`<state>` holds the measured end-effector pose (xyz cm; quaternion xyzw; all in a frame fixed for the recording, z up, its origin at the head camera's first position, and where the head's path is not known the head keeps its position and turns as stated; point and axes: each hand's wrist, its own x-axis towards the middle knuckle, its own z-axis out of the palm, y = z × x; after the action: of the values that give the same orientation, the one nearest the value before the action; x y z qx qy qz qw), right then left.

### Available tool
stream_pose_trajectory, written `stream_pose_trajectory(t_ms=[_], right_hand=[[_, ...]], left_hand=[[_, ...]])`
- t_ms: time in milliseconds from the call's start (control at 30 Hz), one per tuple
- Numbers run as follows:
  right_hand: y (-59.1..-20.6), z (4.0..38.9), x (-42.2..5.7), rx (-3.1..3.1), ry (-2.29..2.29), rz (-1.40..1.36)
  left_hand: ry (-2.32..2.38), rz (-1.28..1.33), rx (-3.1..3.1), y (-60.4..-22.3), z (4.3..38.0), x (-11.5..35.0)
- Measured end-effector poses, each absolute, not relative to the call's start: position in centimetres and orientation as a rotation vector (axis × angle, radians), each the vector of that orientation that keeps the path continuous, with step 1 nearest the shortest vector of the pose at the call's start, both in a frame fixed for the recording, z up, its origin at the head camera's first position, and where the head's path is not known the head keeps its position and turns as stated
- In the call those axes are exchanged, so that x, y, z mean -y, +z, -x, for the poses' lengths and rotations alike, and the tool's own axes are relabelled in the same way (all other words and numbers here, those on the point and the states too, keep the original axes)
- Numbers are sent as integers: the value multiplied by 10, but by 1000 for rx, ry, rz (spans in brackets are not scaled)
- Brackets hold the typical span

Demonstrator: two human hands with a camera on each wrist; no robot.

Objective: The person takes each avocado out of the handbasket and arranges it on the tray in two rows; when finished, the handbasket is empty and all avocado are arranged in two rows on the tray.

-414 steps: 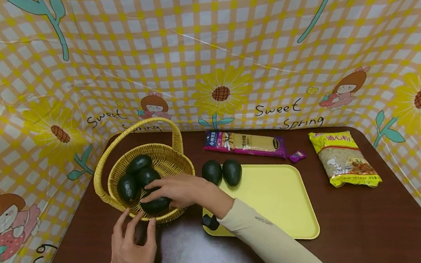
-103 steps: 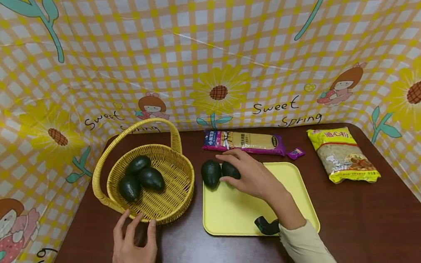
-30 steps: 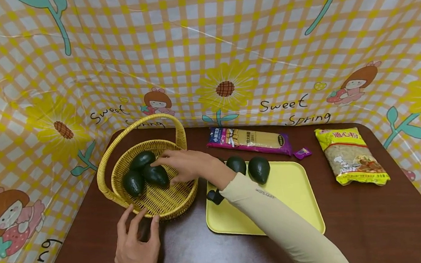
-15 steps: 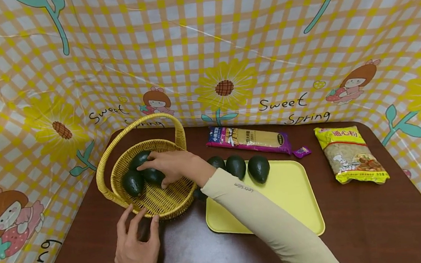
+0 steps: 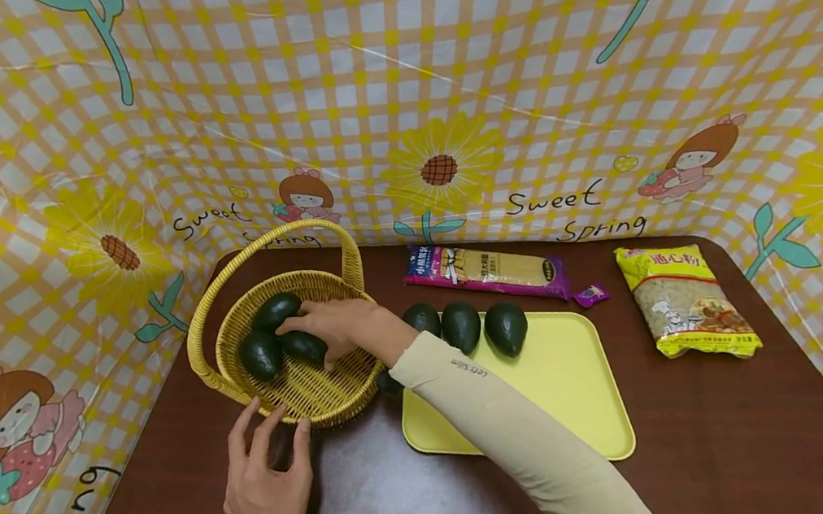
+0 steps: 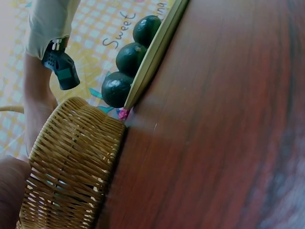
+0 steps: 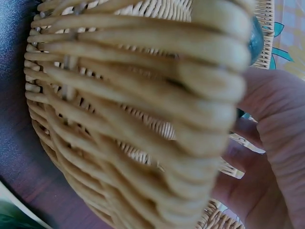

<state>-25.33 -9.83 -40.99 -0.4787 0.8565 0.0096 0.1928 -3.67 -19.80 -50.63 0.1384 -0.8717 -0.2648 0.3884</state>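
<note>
A yellow wicker basket (image 5: 348, 370) with a hoop handle stands at the table's left and holds three dark green avocados. My right hand (image 5: 331, 327) reaches into it, and its fingers curl over the nearest avocado (image 5: 305, 347). The other two avocados (image 5: 276, 310) (image 5: 259, 355) lie beside it. My left hand (image 5: 269, 475) rests on the table with straight fingertips against the basket's front wall. The right wrist view shows only basket weave (image 7: 143, 95) and my palm (image 7: 267, 143). Three more avocados (image 5: 423, 319) (image 5: 460, 326) (image 5: 506, 329) sit in a row at the far edge of the yellow tray (image 5: 557, 407).
A purple noodle pack (image 5: 486, 272) lies behind the tray with a small purple packet (image 5: 590, 296) beside it. A yellow food bag (image 5: 683, 302) lies at the right. Checked patterned walls enclose the brown table (image 5: 729, 441) on three sides.
My right hand has reached further into the basket and settled its fingers over the nearest avocado. Since 3.4 s ago the tray's row has grown from two avocados to three. The left hand has stayed put.
</note>
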Motion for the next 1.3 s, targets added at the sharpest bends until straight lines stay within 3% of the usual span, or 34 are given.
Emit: stream_pose_trajectory(t_ms=[733,1300], right_hand=[[-420,250,88,-2458,61,1391],[-406,249,69,-2493,26,1367]], left_hand=[[-667,-342,2202,-507,36,198],[-661,-364,2218,-506,36,198]])
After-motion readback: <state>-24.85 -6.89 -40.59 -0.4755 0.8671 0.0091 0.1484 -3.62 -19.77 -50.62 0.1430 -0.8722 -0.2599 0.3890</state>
